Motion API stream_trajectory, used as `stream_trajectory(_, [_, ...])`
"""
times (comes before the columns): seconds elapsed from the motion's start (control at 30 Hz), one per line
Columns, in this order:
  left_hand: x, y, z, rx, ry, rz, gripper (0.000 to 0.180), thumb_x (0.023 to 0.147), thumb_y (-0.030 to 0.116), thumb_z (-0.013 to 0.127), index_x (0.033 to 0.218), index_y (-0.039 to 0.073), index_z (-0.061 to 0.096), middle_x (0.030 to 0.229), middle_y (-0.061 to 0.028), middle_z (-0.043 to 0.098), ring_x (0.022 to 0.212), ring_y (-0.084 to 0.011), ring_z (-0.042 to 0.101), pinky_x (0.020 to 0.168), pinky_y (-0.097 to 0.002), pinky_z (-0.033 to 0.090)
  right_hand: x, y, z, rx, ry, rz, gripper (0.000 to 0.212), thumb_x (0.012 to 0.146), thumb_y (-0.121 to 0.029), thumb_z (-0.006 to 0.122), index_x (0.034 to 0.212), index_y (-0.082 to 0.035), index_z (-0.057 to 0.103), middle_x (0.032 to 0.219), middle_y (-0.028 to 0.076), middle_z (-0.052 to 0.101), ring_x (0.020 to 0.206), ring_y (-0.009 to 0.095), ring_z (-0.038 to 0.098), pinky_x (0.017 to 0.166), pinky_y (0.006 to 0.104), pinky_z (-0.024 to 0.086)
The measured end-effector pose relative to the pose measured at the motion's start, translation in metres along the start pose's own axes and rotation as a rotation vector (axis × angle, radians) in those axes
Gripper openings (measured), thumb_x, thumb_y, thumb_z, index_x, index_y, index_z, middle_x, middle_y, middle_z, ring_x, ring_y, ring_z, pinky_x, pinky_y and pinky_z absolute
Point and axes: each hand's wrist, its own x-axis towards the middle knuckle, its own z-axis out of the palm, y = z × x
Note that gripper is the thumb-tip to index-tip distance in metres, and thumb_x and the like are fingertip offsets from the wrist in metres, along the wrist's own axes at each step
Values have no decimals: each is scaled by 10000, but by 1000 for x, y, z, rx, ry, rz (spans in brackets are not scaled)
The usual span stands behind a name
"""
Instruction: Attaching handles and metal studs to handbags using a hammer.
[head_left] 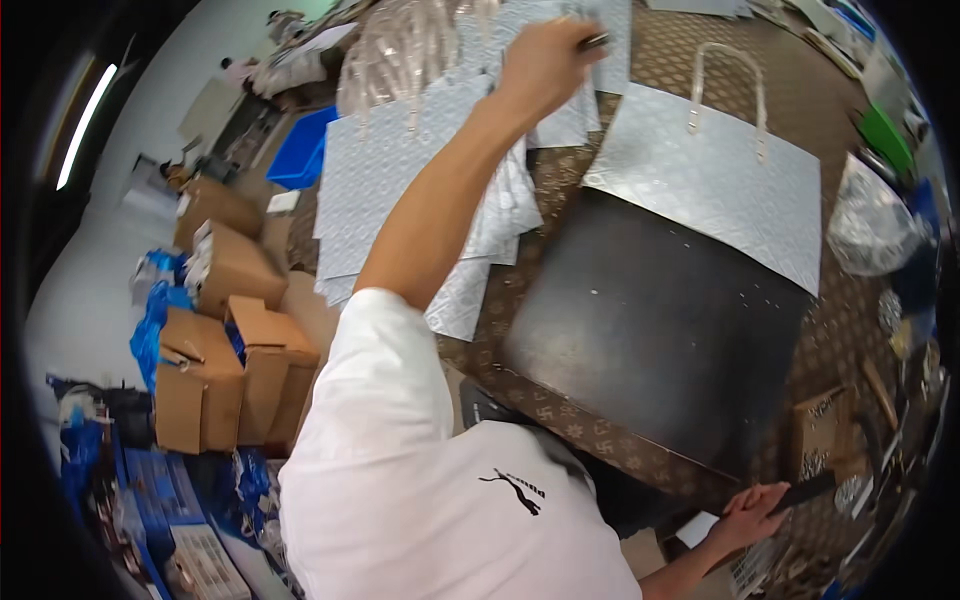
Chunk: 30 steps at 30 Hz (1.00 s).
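Observation:
My left hand (545,68) is closed and raised over a stack of silver embossed sheets (375,190) at the far side of the table. A short dark rod (593,42) sticks out of its fingers; its kind is unclear. At the lower right, my right hand (745,518) grips a dark bar-shaped tool (806,491) near the corner of a black board (650,330). Across the board's far edge lies a silver panel (715,190) with a clear handle (730,52) attached. A bunch of clear straps (400,50) rests on the sheets at the far left.
The table (545,400) has a brown patterned cover. Along its right side are a small wooden box (825,430), loose tools, a clear plastic bag (868,220) and a green container (885,138). On the left are cardboard boxes (205,385) and a blue bin (302,150).

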Motion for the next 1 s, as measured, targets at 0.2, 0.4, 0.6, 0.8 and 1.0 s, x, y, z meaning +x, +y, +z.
stream_trajectory(0.2, [-153, -182, -132, 350, -345, -438, 675, 694, 174, 847, 1311, 34, 612, 1308, -179, 630, 1210, -337, 597, 1009, -376, 480, 4, -9, 6, -187, -10, -54, 261, 1063, -307, 535, 991, -59, 571, 639, -14, 417, 443, 60, 365, 353, 231, 283])
stream_trajectory(0.4, [-163, -264, -138, 293, -488, -398, 863, 556, 173, 902, 1331, 12, 558, 1377, -213, 566, 1306, -361, 511, 1105, -417, 412, -9, -29, 13, 69, -121, 266, 349, 1082, -436, 423, 1022, -107, 525, 578, -23, 351, 370, 70, 249, 308, 235, 255])
stream_trajectory(0.6, [-152, -265, -187, 74, -278, -382, 313, 846, 108, 752, 1128, 48, 630, 928, -45, 657, 900, -185, 628, 842, -300, 469, -48, -41, 18, 680, -508, 556, 395, 1075, -486, 381, 1022, -105, 469, 539, -25, 310, 330, 58, 200, 269, 220, 211])
stream_trajectory(0.8, [-83, -112, -259, -146, -418, -441, 221, 948, 150, 667, 1121, 23, 617, 925, 43, 581, 866, -102, 526, 811, -248, 426, -61, -48, 14, 489, -543, 484, 376, 1077, -471, 388, 1016, -108, 465, 544, -28, 312, 331, 50, 194, 263, 213, 194])
stream_trajectory(1.0, [-78, 49, -150, -342, -609, -359, 365, 935, 262, 699, 1164, -17, 639, 1043, -136, 716, 949, -209, 660, 871, -338, 504, -60, -56, -6, 441, -474, 380, 372, 1073, -469, 408, 998, -109, 467, 550, -28, 314, 336, 51, 202, 274, 217, 196])
